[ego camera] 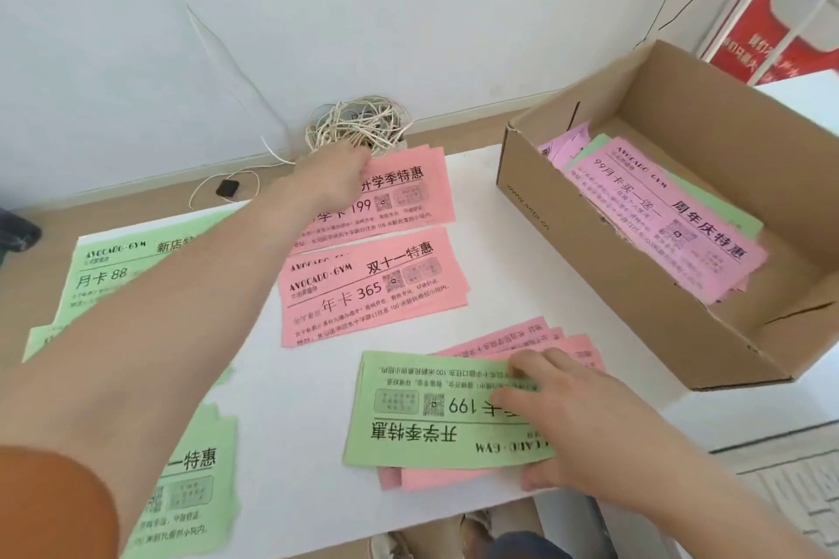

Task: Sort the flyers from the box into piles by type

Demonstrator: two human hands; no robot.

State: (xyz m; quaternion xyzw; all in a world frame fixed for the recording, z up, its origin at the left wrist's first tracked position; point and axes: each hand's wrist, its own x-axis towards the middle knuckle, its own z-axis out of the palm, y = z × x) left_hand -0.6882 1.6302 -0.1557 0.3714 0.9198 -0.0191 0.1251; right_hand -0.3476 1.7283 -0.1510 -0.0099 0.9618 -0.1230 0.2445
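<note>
Bright, even daylight; soft faint shadows; slight overall blur; wide-angle bending at edges; no harsh glare.

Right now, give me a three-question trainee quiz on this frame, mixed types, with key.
1. True or false: the box is empty.
2. The flyer under the right hand is: A pink, B green, C white.
3. Fill in: the left hand touches the far ___ pile.
Key: 1 false; 2 B; 3 pink.
</note>
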